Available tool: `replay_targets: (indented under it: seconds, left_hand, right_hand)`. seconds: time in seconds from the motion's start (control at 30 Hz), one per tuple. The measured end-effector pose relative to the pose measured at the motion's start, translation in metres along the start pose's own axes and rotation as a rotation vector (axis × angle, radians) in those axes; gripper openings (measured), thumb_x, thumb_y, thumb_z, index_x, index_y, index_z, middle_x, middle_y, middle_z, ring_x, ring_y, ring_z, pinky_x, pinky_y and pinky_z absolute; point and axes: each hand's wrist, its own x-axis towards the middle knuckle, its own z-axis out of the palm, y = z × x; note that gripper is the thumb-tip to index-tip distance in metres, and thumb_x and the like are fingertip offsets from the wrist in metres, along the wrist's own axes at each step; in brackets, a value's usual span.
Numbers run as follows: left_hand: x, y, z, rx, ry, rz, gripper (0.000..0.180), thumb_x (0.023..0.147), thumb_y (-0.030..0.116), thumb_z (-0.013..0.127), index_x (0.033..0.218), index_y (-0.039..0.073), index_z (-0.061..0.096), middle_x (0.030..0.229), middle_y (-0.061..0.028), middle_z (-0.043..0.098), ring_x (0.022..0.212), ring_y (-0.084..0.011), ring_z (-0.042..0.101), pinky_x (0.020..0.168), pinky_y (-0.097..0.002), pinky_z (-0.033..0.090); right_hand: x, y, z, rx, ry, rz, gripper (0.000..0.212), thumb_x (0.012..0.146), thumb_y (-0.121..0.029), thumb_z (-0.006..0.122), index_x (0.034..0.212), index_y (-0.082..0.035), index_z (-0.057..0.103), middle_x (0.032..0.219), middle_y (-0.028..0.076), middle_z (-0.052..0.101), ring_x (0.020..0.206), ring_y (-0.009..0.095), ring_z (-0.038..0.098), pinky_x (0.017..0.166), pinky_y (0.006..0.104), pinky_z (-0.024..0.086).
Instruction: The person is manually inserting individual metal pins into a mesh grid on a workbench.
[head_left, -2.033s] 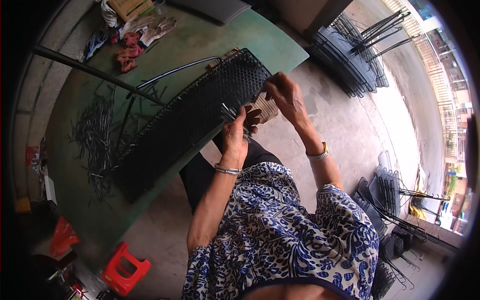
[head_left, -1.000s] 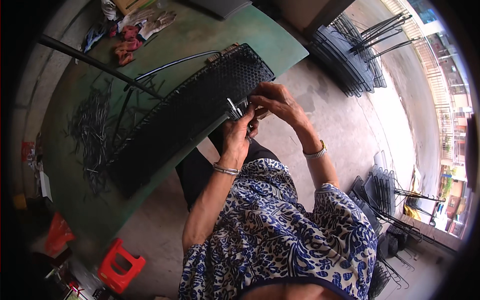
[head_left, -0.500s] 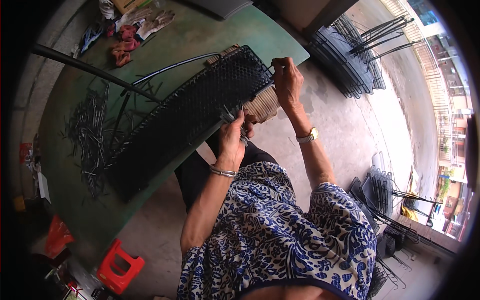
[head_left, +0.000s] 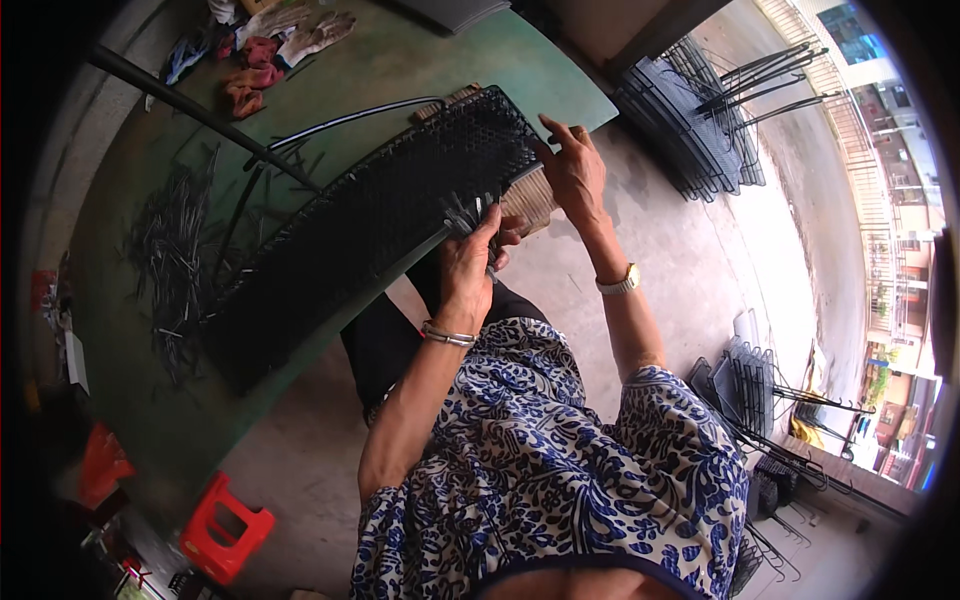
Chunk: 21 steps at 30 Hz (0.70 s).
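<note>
A long black mesh panel [head_left: 390, 200] with a wire rim lies slantwise across the green table. My left hand [head_left: 468, 270] is closed round a bunch of short, thin dark strips [head_left: 462, 215] at the panel's near edge. Beside the panel's right end is my right hand [head_left: 577, 178], its index finger stretched out and its thumb by the rim; nothing shows between them. Folded brown cardboard [head_left: 530, 200] sticks out under that end. A bent black metal rod [head_left: 350, 118] rises from the panel's far side.
Loose dark strips [head_left: 172, 250] are heaped on the green table [head_left: 140, 430] at the left. Used gloves [head_left: 315, 38] lie at the far left. A red stool [head_left: 226, 530] stands below the table's near edge. Stacked black mesh racks [head_left: 680, 120] stand on the floor at right.
My right hand has gone from a pinch at the panel's corner to a stretched index finger. My left hand still holds the strips. The whole view has shifted slightly.
</note>
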Motion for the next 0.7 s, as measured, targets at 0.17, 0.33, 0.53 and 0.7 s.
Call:
replay_targets:
  seconds: [0.17,0.33,0.53,0.7]
  left_hand:
    - [0.001,-0.003,-0.006,0.017,0.047,0.048,0.011,0.088,0.021,0.068,0.093,0.011,0.065,0.084,0.0,0.068,0.063,-0.0053,0.055,0.044,-0.0203,0.031]
    - [-0.005,-0.002,-0.003,0.0,0.104,0.076,0.011,0.086,0.022,0.07,0.091,0.013,0.065,0.084,0.0072,0.062,0.061,-0.0026,0.047,0.044,-0.0201,0.029]
    - [-0.008,0.004,-0.005,0.125,0.084,0.079,0.015,0.086,0.023,0.07,0.095,0.012,0.066,0.085,0.0063,0.064,0.063,-0.0027,0.049,0.045,-0.0208,0.03]
    - [-0.004,0.004,-0.001,0.104,0.089,0.066,0.018,0.087,0.025,0.07,0.097,0.011,0.067,0.086,0.0044,0.066,0.063,-0.006,0.055,0.047,-0.0219,0.036]
  right_hand:
    - [-0.01,-0.027,-0.037,0.622,-0.723,0.095,0.026,0.088,-0.025,0.066,0.09,0.001,0.064,0.071,0.004,0.058,0.069,0.009,0.051,0.06,0.0295,0.043]
    - [-0.019,-0.029,-0.029,0.887,-0.805,0.244,0.02,0.087,-0.02,0.066,0.089,0.0,0.062,0.076,0.001,0.059,0.073,0.007,0.053,0.063,0.0279,0.044]
    - [-0.007,-0.038,-0.043,0.795,-0.883,0.265,0.017,0.087,-0.018,0.066,0.088,-0.001,0.063,0.079,0.001,0.061,0.077,0.008,0.055,0.067,0.026,0.045]
    - [0.001,-0.033,-0.05,0.737,-0.721,0.048,0.013,0.089,-0.013,0.062,0.093,-0.001,0.061,0.079,0.003,0.063,0.074,0.011,0.058,0.066,0.0271,0.048]
